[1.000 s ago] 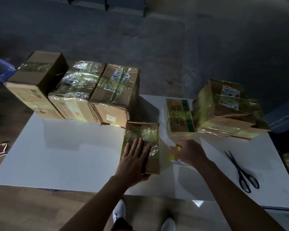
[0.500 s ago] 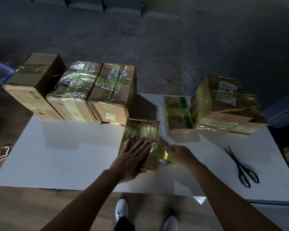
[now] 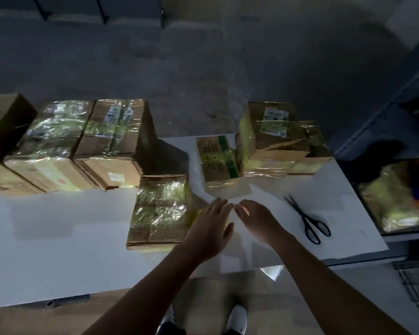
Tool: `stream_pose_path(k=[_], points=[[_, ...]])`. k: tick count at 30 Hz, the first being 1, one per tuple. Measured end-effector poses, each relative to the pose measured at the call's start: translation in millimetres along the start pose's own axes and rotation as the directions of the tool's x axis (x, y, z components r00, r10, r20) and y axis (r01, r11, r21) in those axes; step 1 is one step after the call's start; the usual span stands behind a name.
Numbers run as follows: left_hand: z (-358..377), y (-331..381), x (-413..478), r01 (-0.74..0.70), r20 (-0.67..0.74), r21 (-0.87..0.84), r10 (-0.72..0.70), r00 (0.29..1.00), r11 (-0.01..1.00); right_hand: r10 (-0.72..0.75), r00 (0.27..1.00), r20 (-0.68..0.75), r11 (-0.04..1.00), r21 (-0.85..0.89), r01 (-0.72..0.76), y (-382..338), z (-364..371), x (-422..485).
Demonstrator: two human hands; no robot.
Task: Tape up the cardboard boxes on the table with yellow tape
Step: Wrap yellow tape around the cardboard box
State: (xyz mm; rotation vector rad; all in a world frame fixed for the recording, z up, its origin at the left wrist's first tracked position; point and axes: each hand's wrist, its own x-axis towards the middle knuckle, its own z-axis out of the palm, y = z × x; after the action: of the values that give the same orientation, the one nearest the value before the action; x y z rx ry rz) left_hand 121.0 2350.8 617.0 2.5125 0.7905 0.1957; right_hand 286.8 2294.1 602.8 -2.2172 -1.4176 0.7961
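A white table stands on a dim concrete floor in the head view. Wrapped cardboard boxes line its 10 o'clock edge, and two more boxes sit at 1 o'clock. The small box lies flat at centre, glossy with tape.

The left hand hovers at the small box's 3 o'clock with fingers straight and together. A sliver of yellow tape peeks out from under it; the roll is otherwise hidden. The right hand curls loosely just beside the left hand, and I cannot tell if it pinches anything. The scissors lie at its 3 o'clock.

The strand probably needs cutting, so keep it taut and press the end down flat.
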Motion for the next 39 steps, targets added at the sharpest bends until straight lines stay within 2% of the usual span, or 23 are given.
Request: stream_pose_path(k=[5, 11, 17, 20, 24, 27, 30, 34, 37, 39], points=[[32, 53, 40, 0.016, 0.072, -0.169, -0.003, 0.997, 0.986, 0.103, 0.990, -0.091, 0.995, 0.005, -0.103, 53, -35, -24], [74, 115, 71, 0.305, 0.305, -0.426, -0.182, 0.935, 0.852, 0.268, 0.941, -0.208, 0.959, -0.032, -0.280, 125, -65, -50], [93, 129, 80, 0.402, 0.362, -0.436, -0.252, 0.898, 0.805, 0.408, 0.898, -0.162, 0.896, -0.115, -0.428, 169, -72, -44], [94, 122, 79, 0.436, 0.367, -0.428, -0.289, 0.884, 0.792, 0.429, 0.891, -0.149, 0.861, -0.232, -0.453, 176, -63, -33], [91, 108, 77, 0.491, 0.359, -0.424, -0.357, 0.863, 0.761, 0.521, 0.838, -0.162, 0.760, -0.360, -0.542, 173, -54, -23], [90, 104, 76, 0.514, 0.348, -0.437, -0.387, 0.854, 0.738, 0.529, 0.844, -0.094, 0.758, -0.395, -0.519, 165, -52, -20], [90, 103, 75, 0.504, 0.322, -0.435, -0.393, 0.861, 0.746, 0.456, 0.889, 0.038, 0.847, -0.326, -0.421, 150, -45, -21], [78, 96, 68, 0.479, 0.284, -0.427, -0.389, 0.876, 0.767, 0.401, 0.906, 0.133, 0.910, -0.176, -0.377, 120, -31, -24], [57, 83, 53, 0.467, 0.153, -0.418, -0.446, 0.882, 0.779, 0.379, 0.901, 0.212, 0.910, 0.093, -0.405, 102, -25, -21], [41, 71, 38, 0.403, -0.031, -0.378, -0.447, 0.894, 0.833, 0.357, 0.885, 0.297, 0.829, 0.336, -0.447, 92, -24, -19]])
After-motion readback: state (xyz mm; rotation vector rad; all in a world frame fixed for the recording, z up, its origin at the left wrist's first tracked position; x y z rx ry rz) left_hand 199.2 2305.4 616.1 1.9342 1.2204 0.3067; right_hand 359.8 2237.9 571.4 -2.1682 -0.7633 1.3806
